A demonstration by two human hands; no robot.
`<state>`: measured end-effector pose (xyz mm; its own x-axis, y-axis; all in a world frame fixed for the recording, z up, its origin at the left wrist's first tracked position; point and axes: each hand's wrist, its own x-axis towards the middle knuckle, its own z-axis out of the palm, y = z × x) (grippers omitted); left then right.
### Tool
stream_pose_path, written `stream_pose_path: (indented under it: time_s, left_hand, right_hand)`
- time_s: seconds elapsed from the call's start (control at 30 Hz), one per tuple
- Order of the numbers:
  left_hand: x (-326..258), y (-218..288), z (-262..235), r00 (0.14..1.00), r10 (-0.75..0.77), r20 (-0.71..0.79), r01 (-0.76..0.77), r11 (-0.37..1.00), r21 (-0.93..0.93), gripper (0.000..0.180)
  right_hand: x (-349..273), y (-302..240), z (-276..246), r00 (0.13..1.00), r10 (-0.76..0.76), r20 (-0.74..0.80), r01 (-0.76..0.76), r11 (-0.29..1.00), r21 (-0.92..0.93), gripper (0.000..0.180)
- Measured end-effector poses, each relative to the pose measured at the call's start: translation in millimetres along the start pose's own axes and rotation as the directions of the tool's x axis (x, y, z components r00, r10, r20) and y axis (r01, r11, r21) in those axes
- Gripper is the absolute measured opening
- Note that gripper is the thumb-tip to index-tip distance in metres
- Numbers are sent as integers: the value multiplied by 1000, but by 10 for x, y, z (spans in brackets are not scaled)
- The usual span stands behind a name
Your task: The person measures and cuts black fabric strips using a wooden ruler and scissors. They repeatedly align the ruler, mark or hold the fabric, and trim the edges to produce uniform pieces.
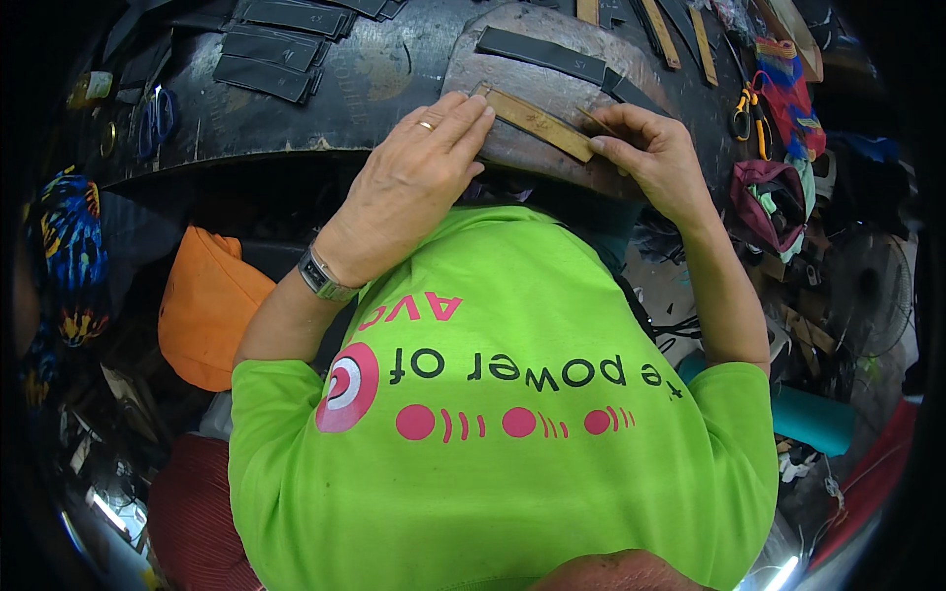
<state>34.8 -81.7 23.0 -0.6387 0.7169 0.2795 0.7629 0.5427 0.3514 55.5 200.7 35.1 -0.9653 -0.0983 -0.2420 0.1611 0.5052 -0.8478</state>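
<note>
A narrow tan strip [537, 125] lies slantwise on a worn brown board [483, 69] in front of me. My left hand [424, 163] rests over the strip's left end, its fingers stretched out and close together. At the other end, my right hand [650, 153] pinches a thin brownish stick-like piece [597, 122] between thumb and forefinger; its kind is not clear. The lower fingertips of that hand are near the strip's right end. Just beyond, a long black strip [542, 55] lies on the same board.
Stacked black pieces [266, 59] lie on the dark curved worktop [345, 108] at the far left, near blue-handled scissors [158, 122]. More tan strips [658, 34] are at the far right. Orange-handled pliers [754, 118] and a maroon pouch [767, 207] hang by the right edge.
</note>
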Motion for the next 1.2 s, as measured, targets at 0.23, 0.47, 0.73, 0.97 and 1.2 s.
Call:
stream_pose_path:
  time_s: [0.23,0.47,0.73,0.97,1.2]
  left_hand:
    - [21,113,-15,998,-48,46,47,999,18,64]
    - [-23,127,14,994,-88,59,87,996,20,68]
    - [-17,169,39,994,-97,57,101,993,-56,72]
    - [42,229,87,989,-82,122,70,992,103,80]
    - [46,255,118,984,-99,146,75,984,163,81]
  right_hand:
    - [-78,-21,124,987,-152,-47,147,984,-99,39]
    - [-69,1,128,970,-234,-64,223,964,-145,33]
    - [-42,-8,85,976,-217,1,213,958,-193,32]
    - [-30,-8,67,981,-196,6,194,970,-147,28]
    - [128,-13,-158,938,-255,-236,271,962,40,16]
